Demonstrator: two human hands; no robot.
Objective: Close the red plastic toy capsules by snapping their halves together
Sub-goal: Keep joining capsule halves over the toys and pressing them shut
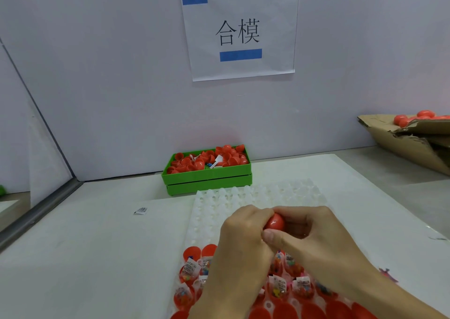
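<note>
- Both hands met over the white tray [255, 197] on the bench [97, 257], and a red capsule [274, 222] sat between them, held up off the tray.
- The left hand [239, 236] had its fingers curled around the capsule's left side. The right hand [314, 231] had its fingers curled around the right side, with the thumb [275, 236] pressed under it.
- Only a small red patch showed, so it could not be told if the two halves were fully clicked shut.
- To do this step well, the two halves likely needed to line up straight, rim to rim, before the squeeze.
- A push from both sides at once, even and firm, looked like the best way to make them snap.
- A crooked push might have let one half slip or pop off.
- Near the wrists, open red halves [192, 253] with little toy packets [190, 266] sat in the tray, so much of the job seemed left to do.
- The little packet had to stay tucked all the way inside, or the rims might have pinched it.
- A green box [207, 175] of loose red halves stood farther back, and a cardboard box [409, 145] with red capsules sat at the far right.
</note>
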